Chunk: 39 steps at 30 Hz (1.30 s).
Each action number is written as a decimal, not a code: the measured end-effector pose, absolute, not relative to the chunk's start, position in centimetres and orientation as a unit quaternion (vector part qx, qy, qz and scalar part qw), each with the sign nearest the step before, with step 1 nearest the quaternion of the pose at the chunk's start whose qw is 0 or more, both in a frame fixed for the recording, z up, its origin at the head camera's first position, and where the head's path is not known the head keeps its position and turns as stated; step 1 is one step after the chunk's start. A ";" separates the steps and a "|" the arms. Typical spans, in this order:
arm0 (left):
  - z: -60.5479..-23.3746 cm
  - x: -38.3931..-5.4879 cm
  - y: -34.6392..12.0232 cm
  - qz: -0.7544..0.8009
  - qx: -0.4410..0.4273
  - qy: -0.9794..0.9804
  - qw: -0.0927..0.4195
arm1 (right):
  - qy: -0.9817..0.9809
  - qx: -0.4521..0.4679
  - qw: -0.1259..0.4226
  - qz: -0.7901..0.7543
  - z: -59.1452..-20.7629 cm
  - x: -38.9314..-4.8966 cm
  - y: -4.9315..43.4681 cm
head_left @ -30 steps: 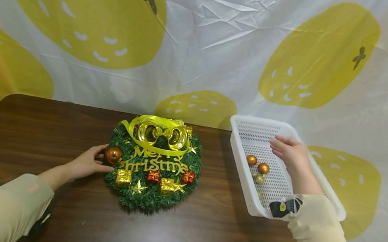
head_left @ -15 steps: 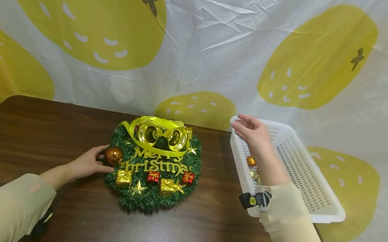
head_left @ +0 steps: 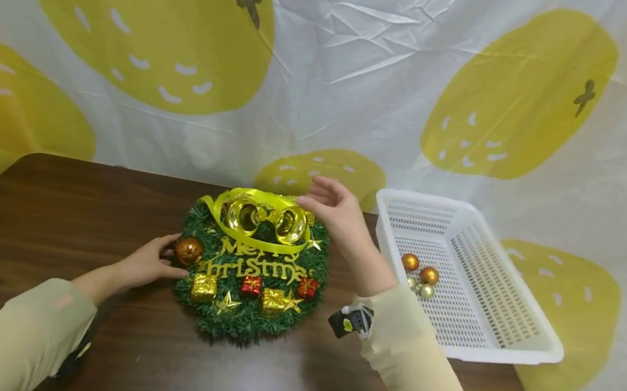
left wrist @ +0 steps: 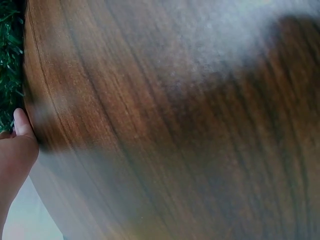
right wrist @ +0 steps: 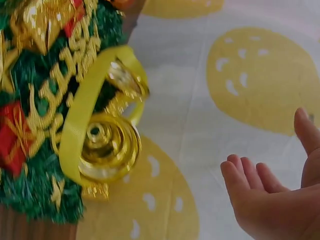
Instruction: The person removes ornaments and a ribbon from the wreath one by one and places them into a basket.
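A green Christmas wreath (head_left: 240,329) lies on the table, with gold "Merry Christmas" lettering, small gift boxes, gold stars and a brown-orange ball (head_left: 188,251) at its left side. Two gold bells (head_left: 290,225) and a yellow ribbon (head_left: 250,240) top it. My left hand (head_left: 148,262) holds the wreath's left edge beside the ball; the left wrist view shows its thumb (left wrist: 22,124) against the greenery. Over the wreath's upper right, close to the bells, is my right hand (head_left: 340,215). Its fingers are loosely bent, the thumb apart, nothing between them in the right wrist view.
A white perforated basket (head_left: 527,358) stands to the right, holding orange and pale gold balls (head_left: 429,276). Behind the brown wooden table (head_left: 85,208) hangs a white cloth (head_left: 352,109) printed with yellow fruit.
My right hand has moved left from above the basket to the wreath's upper right. My left hand keeps its place at the wreath's edge.
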<state>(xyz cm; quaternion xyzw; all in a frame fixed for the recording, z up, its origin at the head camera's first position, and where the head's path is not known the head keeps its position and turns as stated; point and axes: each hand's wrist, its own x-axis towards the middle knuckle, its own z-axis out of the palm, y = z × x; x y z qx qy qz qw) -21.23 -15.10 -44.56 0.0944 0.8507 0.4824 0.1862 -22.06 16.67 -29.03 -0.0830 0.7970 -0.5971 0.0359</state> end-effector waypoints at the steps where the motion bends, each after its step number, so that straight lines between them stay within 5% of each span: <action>1: -44.5 -21.2 -15.1 0.482 0.095 0.851 0.186 | 0.797 -0.090 0.044 -0.596 -29.2 -22.0 16.3; 39: -44.4 -21.3 -15.1 0.491 0.096 0.845 0.188 | 0.773 -0.114 0.161 -0.603 -37.8 -21.4 5.5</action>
